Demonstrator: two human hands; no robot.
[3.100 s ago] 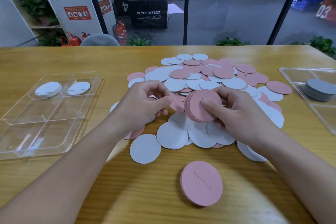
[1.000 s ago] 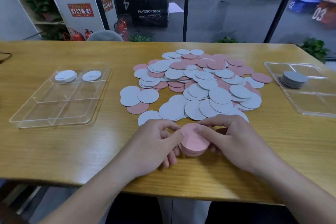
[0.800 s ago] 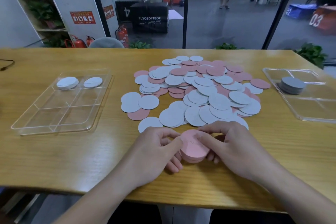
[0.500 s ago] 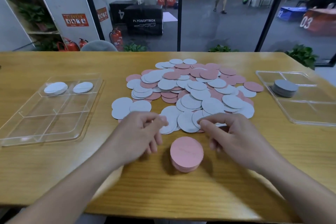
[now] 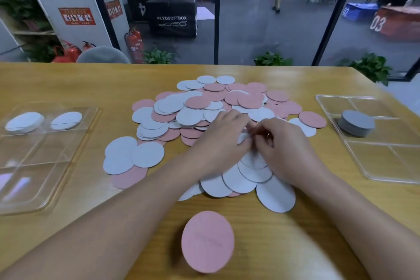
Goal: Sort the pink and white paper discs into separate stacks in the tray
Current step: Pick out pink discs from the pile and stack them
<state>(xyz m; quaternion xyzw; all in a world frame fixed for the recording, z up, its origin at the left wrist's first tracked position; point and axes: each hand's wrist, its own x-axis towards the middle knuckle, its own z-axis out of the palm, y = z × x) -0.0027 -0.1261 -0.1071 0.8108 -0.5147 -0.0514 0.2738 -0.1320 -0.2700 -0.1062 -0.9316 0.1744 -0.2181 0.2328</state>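
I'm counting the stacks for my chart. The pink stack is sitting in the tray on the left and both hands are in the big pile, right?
Not quite. The head view shows the pink stack sitting on the bare table, near the front edge, not in the left tray. That tray holds only two white stacks. Both the left hand and the right hand are in the big pile.

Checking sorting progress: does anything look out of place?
Yes: the pink stack sits on the bare table near the front edge, not in either tray, and the right tray holds a grey stack, neither pink nor white.
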